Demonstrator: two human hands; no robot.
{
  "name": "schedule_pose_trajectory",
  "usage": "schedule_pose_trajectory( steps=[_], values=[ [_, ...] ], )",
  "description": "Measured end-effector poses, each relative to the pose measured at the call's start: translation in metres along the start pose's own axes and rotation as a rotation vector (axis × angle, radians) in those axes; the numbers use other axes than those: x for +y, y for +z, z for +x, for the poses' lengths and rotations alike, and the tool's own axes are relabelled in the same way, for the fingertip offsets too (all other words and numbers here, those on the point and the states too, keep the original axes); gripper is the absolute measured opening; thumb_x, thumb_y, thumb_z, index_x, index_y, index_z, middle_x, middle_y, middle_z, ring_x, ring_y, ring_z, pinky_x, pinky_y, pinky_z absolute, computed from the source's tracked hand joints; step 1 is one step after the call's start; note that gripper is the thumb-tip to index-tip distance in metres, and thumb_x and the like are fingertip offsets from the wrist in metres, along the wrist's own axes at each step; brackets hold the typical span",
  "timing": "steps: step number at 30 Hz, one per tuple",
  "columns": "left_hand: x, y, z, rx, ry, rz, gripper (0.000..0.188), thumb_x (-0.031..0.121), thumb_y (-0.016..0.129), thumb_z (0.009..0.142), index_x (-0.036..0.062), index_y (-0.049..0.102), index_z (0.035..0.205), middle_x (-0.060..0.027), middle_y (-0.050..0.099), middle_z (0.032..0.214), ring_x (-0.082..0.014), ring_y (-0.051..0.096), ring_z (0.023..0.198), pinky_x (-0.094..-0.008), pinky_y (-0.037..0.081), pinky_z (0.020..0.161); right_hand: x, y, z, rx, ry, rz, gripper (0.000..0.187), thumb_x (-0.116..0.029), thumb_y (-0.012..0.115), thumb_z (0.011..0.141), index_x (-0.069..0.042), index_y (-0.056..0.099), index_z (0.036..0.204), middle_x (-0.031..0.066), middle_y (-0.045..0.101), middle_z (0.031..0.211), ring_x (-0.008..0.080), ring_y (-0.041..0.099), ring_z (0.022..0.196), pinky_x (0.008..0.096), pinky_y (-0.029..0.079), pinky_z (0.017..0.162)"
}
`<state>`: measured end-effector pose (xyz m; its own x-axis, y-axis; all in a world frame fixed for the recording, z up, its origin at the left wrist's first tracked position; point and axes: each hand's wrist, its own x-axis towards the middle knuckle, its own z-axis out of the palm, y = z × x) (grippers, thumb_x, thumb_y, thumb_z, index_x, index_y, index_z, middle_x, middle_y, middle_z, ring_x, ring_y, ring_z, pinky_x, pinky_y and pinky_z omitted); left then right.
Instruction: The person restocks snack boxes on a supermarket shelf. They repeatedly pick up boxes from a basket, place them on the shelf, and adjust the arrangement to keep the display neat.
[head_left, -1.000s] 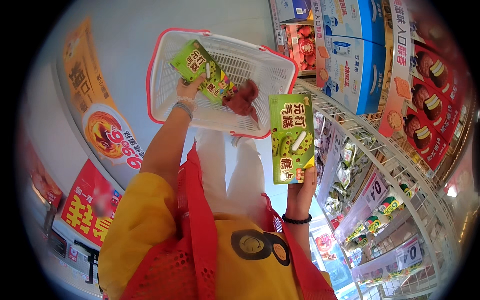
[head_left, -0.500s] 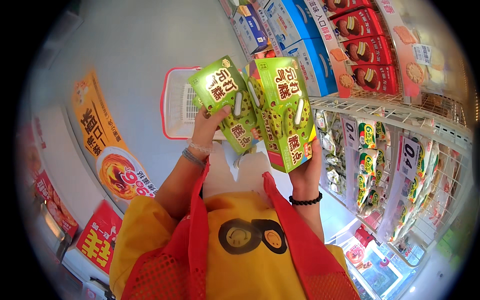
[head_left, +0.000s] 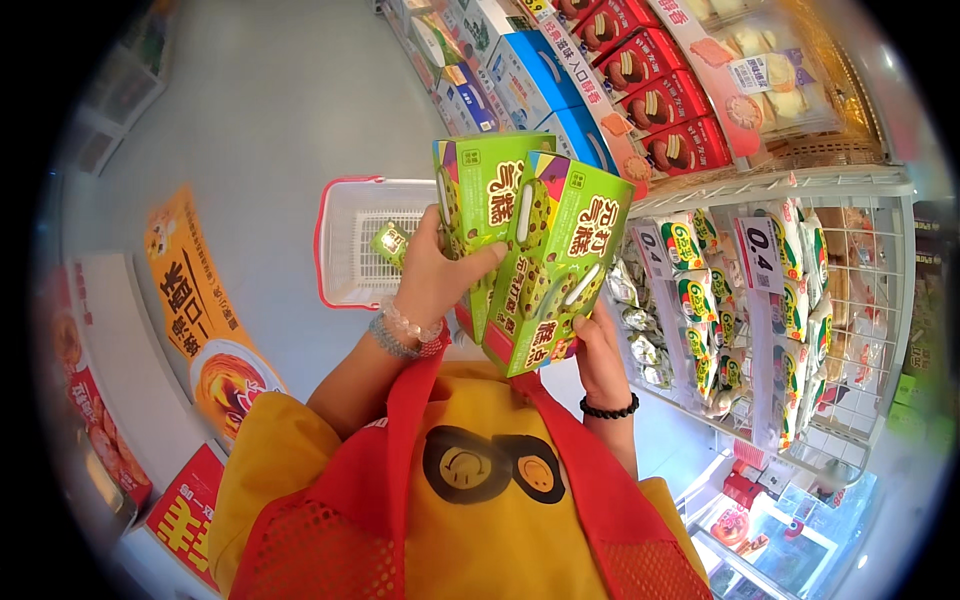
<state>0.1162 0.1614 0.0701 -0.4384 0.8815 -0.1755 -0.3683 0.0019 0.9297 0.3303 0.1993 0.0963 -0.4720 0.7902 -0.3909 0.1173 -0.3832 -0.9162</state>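
My left hand (head_left: 440, 265) is closed round a green snack box (head_left: 490, 205), its thumb lying across the front. In my right hand (head_left: 603, 360) is a second green box (head_left: 570, 240) of the same look, gripped by its lower right corner. The two boxes are held close side by side in front of my chest, tilted, and the right one overlaps part of the left one. Beyond my left hand stands a white shopping basket (head_left: 335, 245) with a red rim. A small green packet (head_left: 390, 243) shows inside it.
To the right a white wire rack (head_left: 860, 190) holds hanging green-and-white snack packs (head_left: 695, 300). Red boxes (head_left: 675, 145) and blue boxes (head_left: 535, 75) line the shelf beyond. An orange poster (head_left: 195, 285) lies at the left beside a white counter (head_left: 130, 330).
The left box has turned, so its side now shows, and it sits partly behind the right one. Both boxes moved nearer to my body. The green packet in the basket is now plainly visible.
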Motion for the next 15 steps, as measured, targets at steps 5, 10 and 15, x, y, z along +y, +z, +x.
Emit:
schedule_pose_trajectory(
  steps=[5, 10, 15],
  values=[
    [0.038, 0.014, -0.004, -0.041, -0.005, -0.183, 0.042, 0.007, 0.065, 0.074, -0.0011, 0.043, 0.109, -0.0104, 0.06, 0.099, -0.0152, 0.06, 0.086, -0.0267, 0.05, 0.071, 0.013, -0.013, 0.012, -0.002, 0.017, 0.595, 0.049, -0.035, 0.043, 0.09, -0.001, 0.04, 0.126, 0.0111, 0.053, 0.107, 0.0177, 0.054, 0.089, 0.029, 0.043, 0.075],
    [0.05, -0.003, -0.005, 0.088, 0.139, -0.246, 0.04, 0.011, 0.06, 0.078, -0.0013, 0.046, 0.113, -0.0099, 0.057, 0.105, -0.0148, 0.056, 0.093, -0.0288, 0.045, 0.081, 0.017, -0.017, 0.015, -0.753, 0.023, 1.292, 0.046, -0.034, 0.034, 0.091, -0.01, 0.04, 0.13, 0.004, 0.048, 0.079, 0.0121, 0.049, 0.058, 0.0276, 0.036, 0.059],
    [0.047, -0.009, -0.019, 0.099, 0.159, -0.232, 0.043, 0.015, 0.061, 0.078, -0.0006, 0.046, 0.115, -0.0088, 0.056, 0.108, -0.0149, 0.055, 0.094, -0.029, 0.044, 0.083, 0.011, -0.008, 0.018, -0.841, -0.004, 1.363, 0.043, -0.03, 0.035, 0.092, -0.009, 0.042, 0.129, 0.0044, 0.05, 0.079, 0.0115, 0.052, 0.058, 0.0278, 0.041, 0.059]
  ],
)
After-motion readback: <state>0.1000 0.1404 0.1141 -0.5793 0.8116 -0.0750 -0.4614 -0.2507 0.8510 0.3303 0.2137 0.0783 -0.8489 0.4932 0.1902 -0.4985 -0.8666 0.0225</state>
